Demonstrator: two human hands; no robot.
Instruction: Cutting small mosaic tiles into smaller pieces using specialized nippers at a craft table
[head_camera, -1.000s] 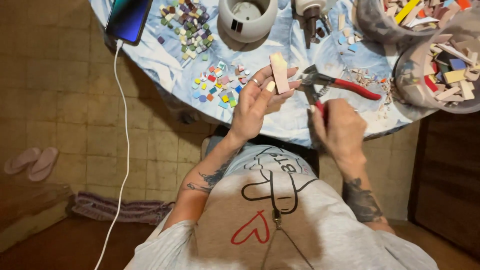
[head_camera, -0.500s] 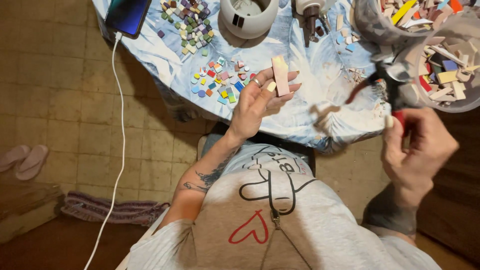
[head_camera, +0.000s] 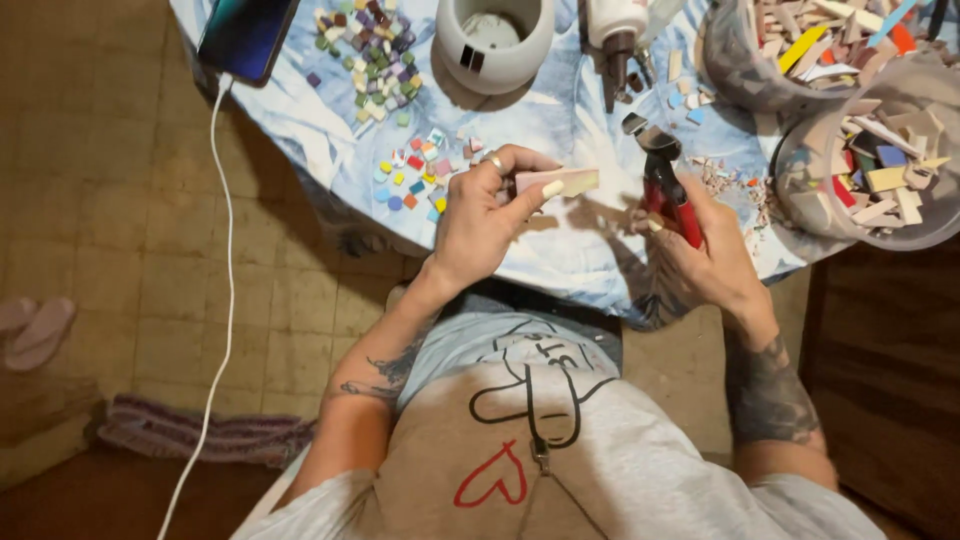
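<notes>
My left hand (head_camera: 480, 215) pinches a pale pink and cream tile strip (head_camera: 560, 181) between thumb and fingers, held level above the cloth-covered table (head_camera: 560, 120). My right hand (head_camera: 705, 255) grips red-handled tile nippers (head_camera: 665, 185), jaws pointing up and away, just right of the strip's free end. A small gap separates the nipper jaws from the strip. Small coloured mosaic pieces (head_camera: 415, 175) lie on the cloth just left of my left hand.
A white round pot (head_camera: 493, 40) and a heap of dull mosaic pieces (head_camera: 365, 60) sit at the back. Two bowls of tile offcuts (head_camera: 870, 175) stand at the right. A phone (head_camera: 245, 35) with a white cable (head_camera: 225, 290) is at the left edge.
My right hand has swung back from the lower right to the table, bringing the nippers up beside the strip. The left hand has turned the strip from upright to level.
</notes>
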